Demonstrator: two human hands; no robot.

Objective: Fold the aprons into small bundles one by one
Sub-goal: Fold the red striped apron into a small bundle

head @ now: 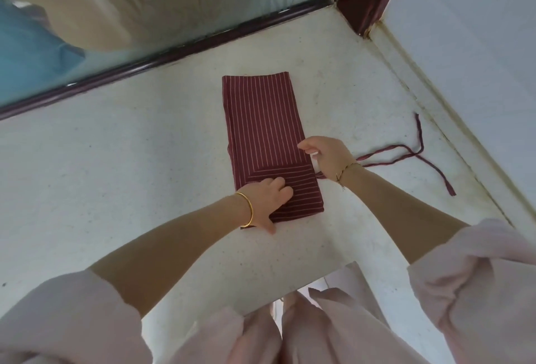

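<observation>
One apron (261, 125), dark red with thin pale stripes, lies folded into a long narrow strip in the middle of the white table (145, 160), its far end pointing toward the window (145, 1). At the near end a flap is turned so that its stripes run crosswise. The left hand (265, 201) presses down on this near end, its fingers (280, 185) bent onto the cloth and the thumb spread out on the table just beside the apron's near edge. The right hand (327, 157) is at the apron's right edge, fingers (307, 146) loosely curled and narrow; whether they hold anything I cannot tell. From under that wrist two straps (406, 150) trail to the right across the table and cross, one end pointing away, the other lying nearer. One gold bangle (248, 207) circles the left wrist and one thin cord bracelet (346, 170) the right. Two pink sleeves (478, 276) are pushed up the arms.
</observation>
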